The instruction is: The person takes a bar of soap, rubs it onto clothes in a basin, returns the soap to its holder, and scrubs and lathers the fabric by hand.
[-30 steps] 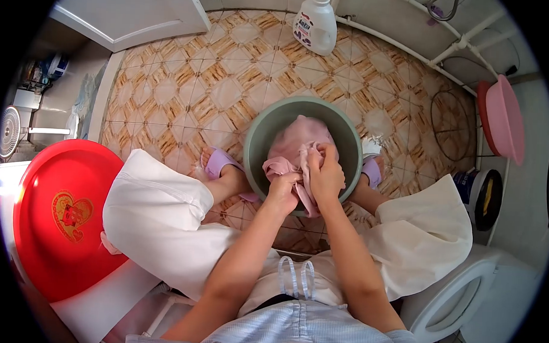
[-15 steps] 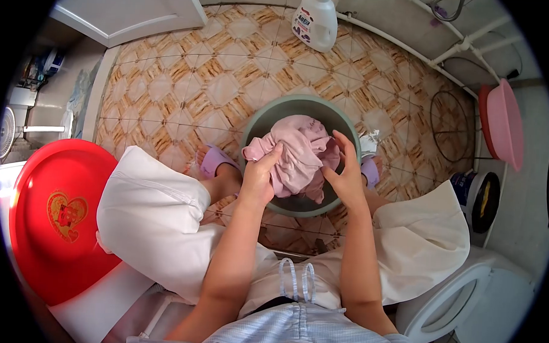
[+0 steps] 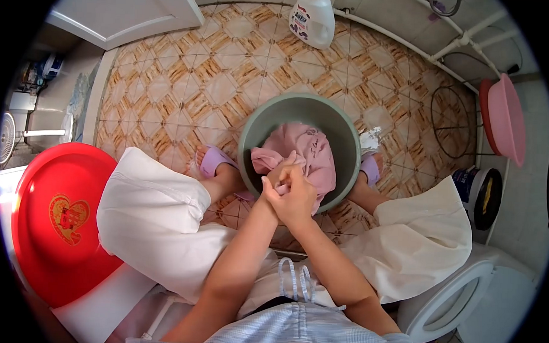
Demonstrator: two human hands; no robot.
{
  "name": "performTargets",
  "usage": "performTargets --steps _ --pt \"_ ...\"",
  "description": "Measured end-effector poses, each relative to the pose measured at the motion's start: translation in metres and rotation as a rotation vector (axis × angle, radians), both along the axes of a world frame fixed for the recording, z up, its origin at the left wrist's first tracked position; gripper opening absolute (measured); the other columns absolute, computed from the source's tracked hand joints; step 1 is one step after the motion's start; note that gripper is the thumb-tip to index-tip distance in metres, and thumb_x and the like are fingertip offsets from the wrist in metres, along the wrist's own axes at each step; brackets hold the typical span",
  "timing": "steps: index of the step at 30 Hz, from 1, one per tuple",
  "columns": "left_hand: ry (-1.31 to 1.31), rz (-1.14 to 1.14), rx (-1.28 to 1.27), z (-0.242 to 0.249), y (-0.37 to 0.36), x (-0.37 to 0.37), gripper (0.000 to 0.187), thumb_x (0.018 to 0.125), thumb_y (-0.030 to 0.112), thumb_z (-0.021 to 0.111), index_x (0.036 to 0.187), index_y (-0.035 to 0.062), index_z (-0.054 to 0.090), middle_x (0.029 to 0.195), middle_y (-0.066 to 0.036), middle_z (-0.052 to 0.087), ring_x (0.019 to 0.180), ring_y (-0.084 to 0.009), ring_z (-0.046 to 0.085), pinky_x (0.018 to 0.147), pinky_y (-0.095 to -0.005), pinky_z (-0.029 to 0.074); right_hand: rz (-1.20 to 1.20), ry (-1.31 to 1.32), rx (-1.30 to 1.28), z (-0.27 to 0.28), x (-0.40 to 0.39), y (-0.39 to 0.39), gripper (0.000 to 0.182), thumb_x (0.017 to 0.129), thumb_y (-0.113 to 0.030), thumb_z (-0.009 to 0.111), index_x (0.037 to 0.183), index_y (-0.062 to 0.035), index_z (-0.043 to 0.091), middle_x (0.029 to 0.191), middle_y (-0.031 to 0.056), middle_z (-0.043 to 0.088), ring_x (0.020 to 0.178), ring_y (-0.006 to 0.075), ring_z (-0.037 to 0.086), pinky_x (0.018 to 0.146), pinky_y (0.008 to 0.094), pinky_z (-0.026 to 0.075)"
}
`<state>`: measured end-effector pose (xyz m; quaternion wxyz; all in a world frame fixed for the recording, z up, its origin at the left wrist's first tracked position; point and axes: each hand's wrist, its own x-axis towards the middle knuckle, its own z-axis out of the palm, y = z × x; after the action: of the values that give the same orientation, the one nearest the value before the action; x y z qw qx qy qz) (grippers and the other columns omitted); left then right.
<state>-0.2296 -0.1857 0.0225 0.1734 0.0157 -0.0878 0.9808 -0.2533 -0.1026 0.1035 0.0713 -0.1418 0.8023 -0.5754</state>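
Observation:
A wet-looking pink garment (image 3: 314, 152) with dark lettering lies bunched inside a grey-green bucket (image 3: 252, 125) between my feet. My left hand (image 3: 280, 170) is closed on the near side of the cloth, partly hidden behind the other hand. My right hand (image 3: 296, 196) crosses over it with curled fingers, and a bit of pink cloth shows between the two hands. Both hands are above the near part of the bucket, with the rest of the garment spreading beyond them.
A white detergent bottle (image 3: 313, 21) stands on the tiled floor (image 3: 211, 84) ahead. A large red basin (image 3: 42, 254) is at left. Pink basin (image 3: 506, 122), dark bucket (image 3: 482, 200) and white toilet (image 3: 457, 305) are on the right. Purple slippers (image 3: 213, 160) flank the bucket.
The garment has gone lower into the bucket and its lettering now faces up. My right hand has moved left from the garment's right side and closed over beside my left hand.

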Motion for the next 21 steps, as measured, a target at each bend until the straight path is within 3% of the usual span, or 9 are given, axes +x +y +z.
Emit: performTargets --steps 1,3,6,8,9,13,15,18,21 --pt "-0.006 0.001 0.005 0.024 0.013 -0.006 0.026 0.091 0.036 0.057 0.077 0.0138 0.059 0.070 0.003 0.058 0.060 -0.0095 0.055 0.055 -0.0249 0.046 -0.032 0.066 0.099 -0.007 -0.003 -0.001 0.023 0.085 -0.021 0.060 0.076 -0.0011 0.053 0.064 0.0163 0.057 0.052 0.0267 0.054 0.050 0.0357 0.040" --pt "-0.861 -0.008 -0.486 0.069 0.031 -0.014 0.028 0.092 0.035 0.054 0.072 0.0158 0.053 0.064 0.004 0.049 0.055 -0.0091 0.048 0.051 -0.0230 0.041 -0.107 -0.076 0.167 -0.015 -0.028 0.008 0.023 0.084 -0.021 0.061 0.073 -0.0023 0.054 0.061 0.0152 0.057 0.051 0.0276 0.055 0.049 0.0362 0.041" --pt "-0.951 0.055 -0.635 0.065 0.023 -0.017 0.026 0.094 0.031 0.051 0.074 0.0142 0.054 0.064 0.003 0.050 0.055 -0.0103 0.049 0.054 -0.0242 0.044 -0.223 -0.185 0.191 0.009 -0.011 -0.001 0.024 0.081 -0.021 0.064 0.065 -0.0047 0.056 0.055 0.0146 0.055 0.049 0.0296 0.056 0.047 0.0375 0.041" --pt "-0.261 0.454 -0.747 -0.009 0.001 -0.005 0.017 0.094 0.024 0.051 0.085 0.0105 0.056 0.075 0.000 0.058 0.063 -0.0122 0.057 0.059 -0.0268 0.048 0.109 0.098 0.194 0.024 0.025 -0.009 0.027 0.082 -0.023 0.063 0.064 -0.0042 0.055 0.054 0.0157 0.053 0.048 0.0308 0.054 0.046 0.0383 0.040" --pt "-0.075 0.377 -0.465 -0.014 -0.001 -0.001 0.017 0.094 0.024 0.051 0.084 0.0105 0.056 0.075 0.000 0.058 0.063 -0.0122 0.057 0.059 -0.0269 0.048 0.155 0.179 0.123 0.009 0.031 -0.012 0.028 0.084 -0.023 0.062 0.064 -0.0033 0.055 0.053 0.0160 0.052 0.046 0.0319 0.052 0.045 0.0386 0.039" --pt "-0.824 0.150 -0.575 0.039 0.021 -0.006 0.017 0.094 0.024 0.050 0.084 0.0106 0.055 0.074 0.000 0.057 0.063 -0.0122 0.056 0.059 -0.0272 0.048 -0.237 -0.154 0.219 -0.024 -0.035 -0.001 0.027 0.081 -0.020 0.063 0.062 -0.0042 0.053 0.056 0.0133 0.053 0.050 0.0325 0.052 0.048 0.0397 0.040" --pt "-0.811 0.150 -0.577 0.039 0.020 -0.003 0.017 0.094 0.024 0.050 0.084 0.0106 0.055 0.074 0.001 0.057 0.063 -0.0122 0.056 0.059 -0.0273 0.048 -0.230 -0.012 0.180 -0.018 -0.025 -0.004 0.028 0.081 -0.020 0.063 0.062 -0.0042 0.051 0.057 0.0129 0.052 0.053 0.0319 0.052 0.049 0.0395 0.040" --pt "-0.326 0.216 -0.497 0.030 -0.003 -0.004 0.017 0.094 0.023 0.049 0.083 0.0107 0.054 0.074 0.001 0.056 0.063 -0.0123 0.056 0.059 -0.0275 0.048 0.011 0.236 0.109 0.019 0.016 -0.021 0.030 0.077 -0.015 0.067 0.060 -0.0037 0.044 0.057 0.0122 0.043 0.050 0.0286 0.045 0.048 0.0378 0.035" --pt "-0.732 0.131 -0.543 0.040 0.009 -0.006 0.017 0.094 0.023 0.049 0.083 0.0108 0.053 0.074 0.001 0.055 0.063 -0.0123 0.056 0.059 -0.0277 0.048 0.037 0.242 0.162 -0.014 0.003 -0.018 0.031 0.079 -0.015 0.066 0.059 -0.0035 0.045 0.058 0.0122 0.046 0.051 0.0258 0.049 0.048 0.0377 0.035"
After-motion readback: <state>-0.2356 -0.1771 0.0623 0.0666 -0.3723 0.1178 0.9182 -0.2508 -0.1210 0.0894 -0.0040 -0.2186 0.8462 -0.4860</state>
